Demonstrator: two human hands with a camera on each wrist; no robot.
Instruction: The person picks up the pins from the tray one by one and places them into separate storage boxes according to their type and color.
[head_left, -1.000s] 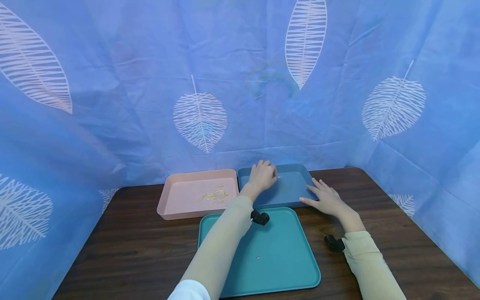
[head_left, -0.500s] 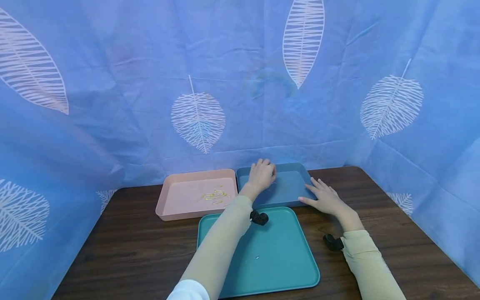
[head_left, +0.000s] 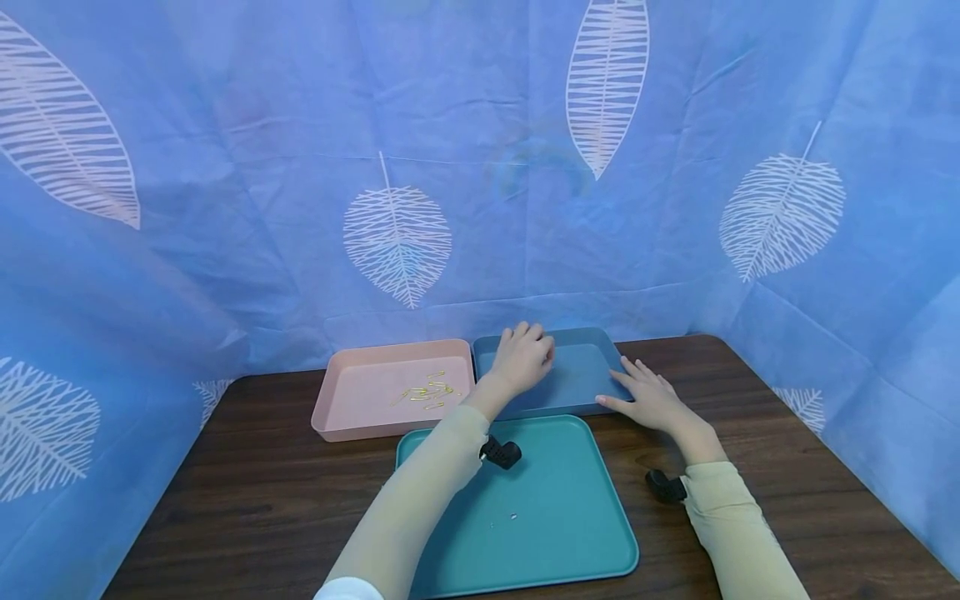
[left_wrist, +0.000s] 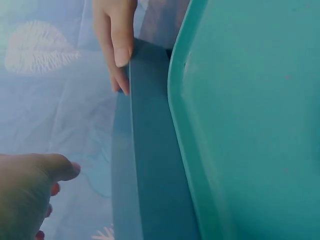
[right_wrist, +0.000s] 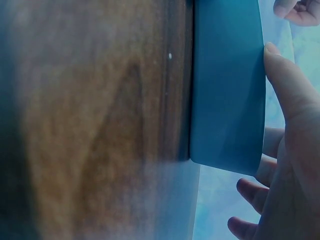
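Note:
My left hand (head_left: pixel 522 360) is over the left part of the blue tray (head_left: pixel 588 362), its fingers curled. In the left wrist view the thumb of this left hand (left_wrist: pixel 25 192) stands out past the bent fingers; any small thing in the fingers is hidden. My right hand (head_left: pixel 652 400) rests at the blue tray's near right corner with fingers spread. In the right wrist view its thumb touches the rim of the blue tray (right_wrist: pixel 227 85), and the other fingers lie beyond the edge.
A pink tray (head_left: pixel 360 400) to the left holds several thin gold-coloured pieces (head_left: pixel 431 390), perhaps paper clips. A teal tray (head_left: pixel 551 475) lies in front, with a tiny shiny bit (head_left: pixel 513 516) on it. All stand on a dark wooden table (head_left: pixel 247 483) before a blue curtain.
My left forearm has drawn back slightly toward the lower left while its hand stays over the blue tray. A thin pale piece seen beside the fingers earlier is no longer visible. The right hand holds still.

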